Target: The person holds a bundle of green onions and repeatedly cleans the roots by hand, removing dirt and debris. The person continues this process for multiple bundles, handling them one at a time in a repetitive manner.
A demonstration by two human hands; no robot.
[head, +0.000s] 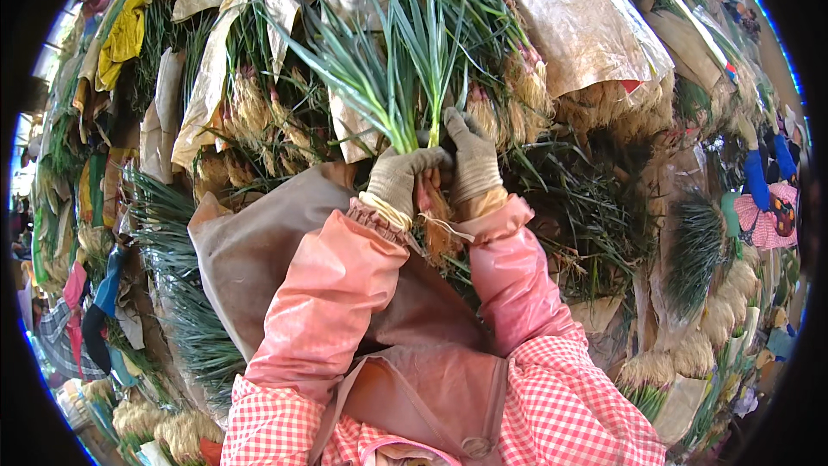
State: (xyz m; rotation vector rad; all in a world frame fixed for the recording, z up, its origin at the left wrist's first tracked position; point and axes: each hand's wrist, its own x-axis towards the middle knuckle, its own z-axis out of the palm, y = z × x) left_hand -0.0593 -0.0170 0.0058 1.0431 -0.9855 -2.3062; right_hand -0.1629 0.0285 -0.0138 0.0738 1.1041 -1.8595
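My left hand [411, 175], in a grey-brown knit glove, is closed around the stems of a small bunch of green onions [394, 103]. Their leaves fan upward and away from me. Below the fist hang reddish bulbs and brown roots [436, 220]. My right hand [469, 152], gloved the same way, has its fingertips against one pale green stem [436, 120] at the bunch's right side. Whether it grips that stem firmly is hard to see. A brown apron [291, 226] spreads over my lap beneath my forearms.
Rooted green onions [249, 100] are heaped ahead, partly under tan sheets [569, 19]. Loose leaves [576, 207] litter the right side. Bundles stand at left [187, 285] and right [695, 252]. Other people work at the far left [71, 330] and far right [766, 207].
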